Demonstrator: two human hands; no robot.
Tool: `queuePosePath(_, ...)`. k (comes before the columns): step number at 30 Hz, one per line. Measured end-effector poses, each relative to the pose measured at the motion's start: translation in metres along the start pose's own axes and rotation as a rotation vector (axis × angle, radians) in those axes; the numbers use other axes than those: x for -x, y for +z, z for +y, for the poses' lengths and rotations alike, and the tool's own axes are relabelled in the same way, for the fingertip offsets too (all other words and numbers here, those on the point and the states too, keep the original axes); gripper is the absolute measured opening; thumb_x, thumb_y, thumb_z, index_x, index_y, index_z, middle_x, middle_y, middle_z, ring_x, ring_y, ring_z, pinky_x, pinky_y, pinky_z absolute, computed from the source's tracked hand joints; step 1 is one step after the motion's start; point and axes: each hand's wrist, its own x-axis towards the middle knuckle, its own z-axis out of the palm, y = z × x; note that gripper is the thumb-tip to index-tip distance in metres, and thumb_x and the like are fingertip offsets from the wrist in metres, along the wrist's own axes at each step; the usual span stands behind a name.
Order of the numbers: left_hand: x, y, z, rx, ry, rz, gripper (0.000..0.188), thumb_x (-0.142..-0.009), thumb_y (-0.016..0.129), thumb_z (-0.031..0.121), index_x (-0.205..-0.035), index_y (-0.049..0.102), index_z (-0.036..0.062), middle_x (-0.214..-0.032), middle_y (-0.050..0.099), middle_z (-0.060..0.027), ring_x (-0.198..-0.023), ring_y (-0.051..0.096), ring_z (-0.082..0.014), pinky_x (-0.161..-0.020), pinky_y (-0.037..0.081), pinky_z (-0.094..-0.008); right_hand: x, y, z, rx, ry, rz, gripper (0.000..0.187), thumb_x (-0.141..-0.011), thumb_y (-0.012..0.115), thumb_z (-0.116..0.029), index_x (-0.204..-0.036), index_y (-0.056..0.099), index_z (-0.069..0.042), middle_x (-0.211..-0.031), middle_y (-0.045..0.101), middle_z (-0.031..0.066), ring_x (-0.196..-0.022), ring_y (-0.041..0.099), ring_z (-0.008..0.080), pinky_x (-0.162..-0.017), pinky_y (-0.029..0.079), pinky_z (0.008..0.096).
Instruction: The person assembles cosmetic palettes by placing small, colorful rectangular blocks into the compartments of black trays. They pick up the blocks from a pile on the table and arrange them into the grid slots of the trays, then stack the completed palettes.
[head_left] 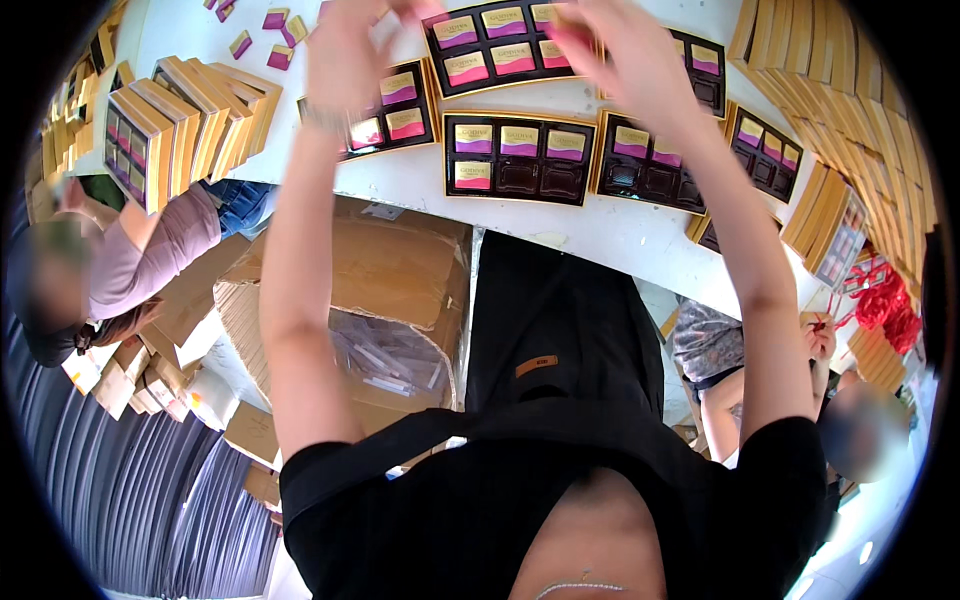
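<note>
My left hand [350, 55] reaches over the far left of the table, above an open black box [418, 130] of small gold, purple and pink wrapped chocolates. Motion blurs its fingers, and the frame's top edge cuts some off. Bent fingers of my right hand [605, 50] come together over the right end of a fuller chocolate box [500, 50]; whatever they may hold is too blurred to make out. Nearer me lies another chocolate box [518, 158] with bare slots in its front row. To its right sits a partly filled chocolate box [650, 160].
Loose wrapped chocolates [280, 40] lie at the far left. Stacked boxes stand on the left [190, 125] and the right [840, 70]. A cardboard carton [370, 270] is below the table edge. Two people work nearby, one left [150, 250], one right [715, 350], beside red ribbon [885, 310].
</note>
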Motion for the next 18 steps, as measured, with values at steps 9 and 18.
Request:
queuePosePath(9,0.109,0.037,0.123,0.163,-0.041,-0.290,0.044,-0.068,0.076,0.012,-0.111,0.068,0.0106,-0.105,0.064,-0.0031,-0.103,0.057,-0.0249,-0.087,0.045,-0.0379,0.149,0.065,-0.044,0.044,-0.076,0.057,0.049,-0.074,0.074,-0.016,-0.120,0.061,-0.003,-0.121,0.062,0.0095,-0.111,0.058,0.0274,-0.092,0.045,0.0414)
queuePosePath(18,0.154,0.049,0.139,-0.120,0.060,-0.450,0.073,-0.077,0.071,0.025,-0.143,0.045,0.0101,-0.151,0.043,-0.0055,-0.139,0.040,-0.0218,-0.113,0.028,-0.0525,0.177,0.082,-0.068,0.182,0.035,-0.187,0.077,-0.077,0.069,-0.042,-0.140,0.047,-0.002,-0.151,0.041,0.0085,-0.143,0.033,0.0246,-0.114,0.022,0.0574)
